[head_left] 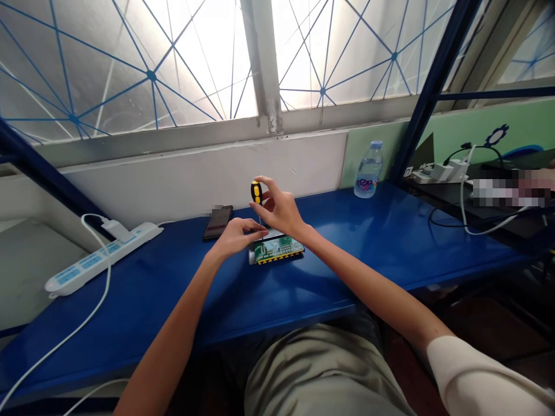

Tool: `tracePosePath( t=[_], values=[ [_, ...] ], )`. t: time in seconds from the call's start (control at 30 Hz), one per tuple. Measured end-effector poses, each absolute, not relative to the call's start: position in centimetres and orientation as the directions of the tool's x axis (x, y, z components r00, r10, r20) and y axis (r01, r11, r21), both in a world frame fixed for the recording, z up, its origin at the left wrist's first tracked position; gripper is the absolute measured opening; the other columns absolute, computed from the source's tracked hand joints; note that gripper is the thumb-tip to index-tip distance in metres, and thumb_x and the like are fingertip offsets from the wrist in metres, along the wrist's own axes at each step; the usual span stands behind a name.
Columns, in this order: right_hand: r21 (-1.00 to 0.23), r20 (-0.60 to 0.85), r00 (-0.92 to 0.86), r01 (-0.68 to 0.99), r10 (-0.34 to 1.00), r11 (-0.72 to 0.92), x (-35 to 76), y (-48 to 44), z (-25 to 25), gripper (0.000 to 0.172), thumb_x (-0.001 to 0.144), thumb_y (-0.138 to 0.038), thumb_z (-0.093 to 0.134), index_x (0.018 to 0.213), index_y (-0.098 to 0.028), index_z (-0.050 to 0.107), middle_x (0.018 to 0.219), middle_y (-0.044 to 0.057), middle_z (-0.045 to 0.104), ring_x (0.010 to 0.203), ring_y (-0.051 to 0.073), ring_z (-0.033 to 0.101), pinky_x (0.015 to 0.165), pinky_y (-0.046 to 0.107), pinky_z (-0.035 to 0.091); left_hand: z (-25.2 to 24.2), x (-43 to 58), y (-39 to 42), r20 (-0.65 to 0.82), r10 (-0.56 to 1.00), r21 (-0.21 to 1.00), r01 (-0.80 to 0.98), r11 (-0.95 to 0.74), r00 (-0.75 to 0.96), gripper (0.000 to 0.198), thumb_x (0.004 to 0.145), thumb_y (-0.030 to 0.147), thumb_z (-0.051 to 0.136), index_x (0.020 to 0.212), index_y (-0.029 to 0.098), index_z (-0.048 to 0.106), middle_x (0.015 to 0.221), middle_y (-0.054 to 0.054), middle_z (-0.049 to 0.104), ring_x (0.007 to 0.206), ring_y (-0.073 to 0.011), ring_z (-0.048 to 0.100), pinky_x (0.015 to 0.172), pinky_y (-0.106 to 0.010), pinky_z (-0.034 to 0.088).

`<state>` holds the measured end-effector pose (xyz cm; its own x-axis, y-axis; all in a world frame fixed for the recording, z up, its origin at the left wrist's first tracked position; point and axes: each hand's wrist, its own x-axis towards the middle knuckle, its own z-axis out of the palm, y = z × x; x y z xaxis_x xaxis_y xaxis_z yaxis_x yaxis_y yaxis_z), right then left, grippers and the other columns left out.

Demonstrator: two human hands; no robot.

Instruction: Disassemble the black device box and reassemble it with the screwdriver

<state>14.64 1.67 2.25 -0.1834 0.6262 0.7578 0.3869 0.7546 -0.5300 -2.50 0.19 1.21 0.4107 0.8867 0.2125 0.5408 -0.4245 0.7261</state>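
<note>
A screwdriver (pixel 256 193) with a black and yellow handle stands nearly upright, its thin shaft pointing down. The fingers of my right hand (pixel 281 207) are closed around its handle. My left hand (pixel 236 236) is lower down, with thumb and fingertips pinched at the shaft near its lower end. Below both hands lies a green circuit board (pixel 280 247) with a yellow-toothed front edge, on the blue table. The screwdriver's tip is over the board's left part; exactly what it touches is too small to tell. My left fingers partly cover the board's back left side.
A phone (pixel 218 222) lies behind my left hand. At the left is a white power strip (pixel 104 259) with a plugged-in charger and cable. A water bottle (pixel 368 170) stands at the back right. Cables, chargers and part of another person's hand (pixel 540 184) are at far right.
</note>
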Motion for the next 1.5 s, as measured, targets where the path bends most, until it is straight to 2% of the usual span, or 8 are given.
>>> tracePosePath(
  t=[0.1,0.3,0.6,0.83,1.03,1.17,1.3,1.5],
  values=[
    [-0.504,0.77,-0.209,0.381,0.603,0.775,14.1,1.3,1.5,0.049,0.089,-0.034,0.058,0.135,-0.024,0.043,0.087,0.001,0.069,0.06,0.013,0.063,0.064,0.027,0.047,1.5,-3.2,0.2,0.158,0.901,0.723,0.574,-0.385,0.404,0.038,0.072,0.05,0.076,0.086,0.015,0.081,0.085,-0.01,0.077,0.084,-0.0283,0.07,0.076,-0.034,0.053],
    [-0.478,0.77,-0.255,0.377,0.585,0.794,13.8,0.9,0.9,0.048,0.09,-0.032,0.056,0.136,-0.024,0.044,0.088,0.002,0.069,0.065,0.014,0.064,0.065,0.026,0.047,1.3,-3.8,0.5,0.138,0.896,0.758,0.537,-0.37,0.422,0.037,0.069,0.049,0.077,0.08,0.014,0.081,0.08,-0.01,0.077,0.079,-0.0285,0.07,0.071,-0.034,0.054],
    [-0.458,0.759,-0.291,0.397,0.582,0.795,13.8,1.0,0.7,0.049,0.092,-0.031,0.055,0.138,-0.021,0.043,0.09,0.003,0.069,0.068,0.014,0.063,0.066,0.026,0.047,1.1,-3.6,0.4,0.151,0.899,0.743,0.553,-0.377,0.411,0.027,0.072,0.042,0.074,0.074,0.016,0.08,0.073,-0.007,0.076,0.07,-0.0231,0.068,0.064,-0.029,0.051],
    [-0.44,0.753,-0.312,0.415,0.579,0.797,13.8,1.3,0.4,0.05,0.092,-0.031,0.054,0.14,-0.023,0.042,0.091,0.003,0.069,0.067,0.014,0.062,0.065,0.025,0.045,1.1,-3.4,0.4,0.145,0.893,0.735,0.558,-0.385,0.426,0.033,0.07,0.046,0.074,0.075,0.014,0.08,0.074,-0.008,0.076,0.069,-0.0235,0.067,0.065,-0.031,0.052],
    [-0.429,0.756,-0.321,0.417,0.571,0.801,13.8,1.2,0.4,0.049,0.092,-0.033,0.055,0.139,-0.023,0.043,0.091,0.003,0.069,0.069,0.015,0.063,0.066,0.025,0.044,0.9,-3.5,0.5,0.166,0.897,0.729,0.561,-0.391,0.41,0.035,0.071,0.048,0.075,0.07,0.014,0.079,0.07,-0.007,0.075,0.067,-0.0224,0.066,0.06,-0.028,0.05],
    [-0.457,0.747,-0.282,0.441,0.602,0.772,13.7,1.2,0.3,0.051,0.09,-0.04,0.06,0.136,-0.022,0.046,0.089,0.002,0.068,0.066,0.014,0.062,0.065,0.025,0.043,1.1,-3.5,0.4,0.189,0.902,0.744,0.542,-0.39,0.389,0.035,0.069,0.048,0.077,0.075,0.013,0.08,0.076,-0.008,0.077,0.072,-0.0244,0.069,0.065,-0.029,0.052],
    [-0.473,0.74,-0.252,0.466,0.624,0.748,13.5,1.3,0.1,0.054,0.09,-0.049,0.06,0.134,-0.022,0.046,0.085,0.001,0.069,0.063,0.014,0.063,0.064,0.026,0.042,1.3,-3.4,0.4,0.194,0.909,0.755,0.535,-0.379,0.37,0.031,0.067,0.044,0.077,0.072,0.014,0.079,0.074,-0.008,0.076,0.073,-0.0259,0.069,0.066,-0.031,0.054],
    [-0.493,0.74,-0.242,0.44,0.628,0.751,13.6,1.0,0.1,0.051,0.09,-0.041,0.059,0.135,-0.02,0.044,0.09,0.001,0.071,0.062,0.012,0.064,0.063,0.025,0.042,1.2,-3.4,0.5,0.192,0.893,0.754,0.521,-0.4,0.406,0.02,0.069,0.034,0.072,0.067,0.014,0.078,0.072,-0.007,0.076,0.074,-0.0254,0.07,0.069,-0.03,0.054]
  ],
)
